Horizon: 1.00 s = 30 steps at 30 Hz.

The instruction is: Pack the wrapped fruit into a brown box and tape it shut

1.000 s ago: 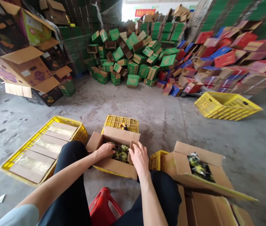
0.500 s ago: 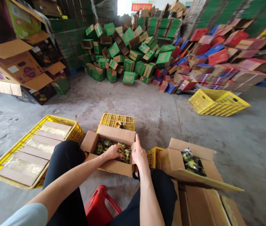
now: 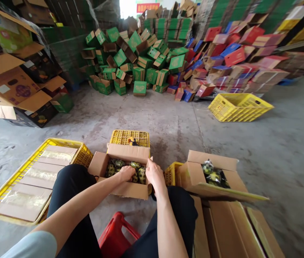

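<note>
An open cardboard box stands between my knees, on or against a yellow crate. Inside lie several clear-wrapped, dark green and yellow spotted fruits. My left hand reaches over the near flap into the box, its fingers curled down on a wrapped fruit near the middle; the fingertips are partly hidden. At the box's right side, my right hand is closed around the right flap, thumb side up. Behind the back flap, a small orange and dark object rests on the upturned yellow crate.
Left, a yellow crate holds taped cartons. Right, another open box contains wrapped fruits; closed cartons sit nearer. A red stool is below me. An empty yellow crate and piled green boxes lie ahead.
My left hand has shifted left within the box, and the wrapped fruits look more evenly lined up. My right hand's raised index finger has folded down at the flap. The view has turned slightly right.
</note>
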Each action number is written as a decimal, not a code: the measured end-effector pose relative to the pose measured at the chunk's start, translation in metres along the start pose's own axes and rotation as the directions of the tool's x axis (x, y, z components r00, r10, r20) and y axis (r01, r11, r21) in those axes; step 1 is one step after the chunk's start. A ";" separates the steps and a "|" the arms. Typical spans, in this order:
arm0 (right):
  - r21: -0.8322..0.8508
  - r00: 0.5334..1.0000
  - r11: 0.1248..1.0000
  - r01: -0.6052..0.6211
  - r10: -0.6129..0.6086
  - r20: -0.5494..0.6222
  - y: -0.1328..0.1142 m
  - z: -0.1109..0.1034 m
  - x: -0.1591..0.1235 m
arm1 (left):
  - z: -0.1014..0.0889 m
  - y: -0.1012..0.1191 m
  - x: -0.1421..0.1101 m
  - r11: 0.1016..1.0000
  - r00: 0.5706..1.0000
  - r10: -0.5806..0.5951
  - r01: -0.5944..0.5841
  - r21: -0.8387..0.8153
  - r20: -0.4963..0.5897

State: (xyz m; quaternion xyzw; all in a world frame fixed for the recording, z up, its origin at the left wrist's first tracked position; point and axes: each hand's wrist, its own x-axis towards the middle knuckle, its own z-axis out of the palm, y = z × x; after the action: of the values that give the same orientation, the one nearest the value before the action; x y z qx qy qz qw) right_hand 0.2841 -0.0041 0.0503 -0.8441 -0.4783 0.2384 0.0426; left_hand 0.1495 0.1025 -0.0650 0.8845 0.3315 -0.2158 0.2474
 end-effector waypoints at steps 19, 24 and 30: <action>-0.010 0.996 0.999 0.048 -0.048 -0.081 0.000 0.012 0.006 | 0.014 -0.074 -0.033 0.975 0.935 -0.218 0.195 -0.109 -0.278; -0.008 0.997 0.999 0.034 -0.035 -0.073 -0.001 0.014 0.007 | 0.014 -0.080 -0.026 0.986 0.949 -0.156 0.133 -0.099 -0.274; 0.017 0.996 0.998 0.065 -0.064 -0.060 0.002 0.011 -0.001 | 0.022 -0.072 -0.029 0.991 0.957 0.032 -0.067 -0.114 -0.287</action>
State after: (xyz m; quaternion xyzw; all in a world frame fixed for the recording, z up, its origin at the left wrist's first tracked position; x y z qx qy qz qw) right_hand 0.2805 -0.0072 0.0407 -0.8346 -0.5014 0.2163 0.0726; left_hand 0.0744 0.1233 -0.0878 0.8975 0.3540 -0.0593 0.2563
